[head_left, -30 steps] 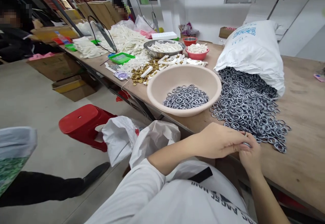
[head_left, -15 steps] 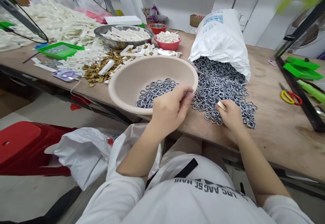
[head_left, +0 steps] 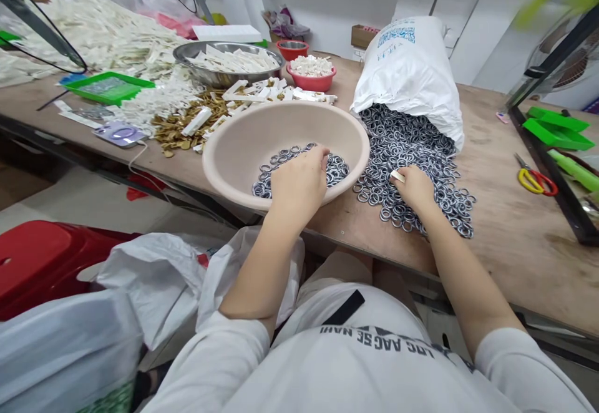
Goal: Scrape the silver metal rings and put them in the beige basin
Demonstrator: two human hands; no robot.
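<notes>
My left hand point(head_left: 299, 179) is over the beige basin point(head_left: 224, 173), its fingers closed and bent down above the metal rings point(head_left: 337, 170) inside; whatever they hold is hidden. To the right, my right hand point(head_left: 415, 187) is closed on a small white piece point(head_left: 397, 176), whose end sticks out past the fingertips. That hand rests at the pile of dark metal rings point(head_left: 397, 145) on the table. The pile spreads from the mouth of a white sack point(head_left: 409, 70) lying on its side.
Behind the basin stand a steel bowl point(head_left: 224, 76) of white strips and a red bowl point(head_left: 312, 79) of small white pieces. Brass-coloured parts point(head_left: 180, 129) lie left of the basin. Scissors point(head_left: 536, 179) and green trays point(head_left: 556, 129) are at the right. A red stool point(head_left: 47, 257) stands below left.
My left hand has moved left, from the basin's right rim to over the rings inside. My right hand has shifted slightly up and left with the white piece. A pale bag has appeared at the lower left.
</notes>
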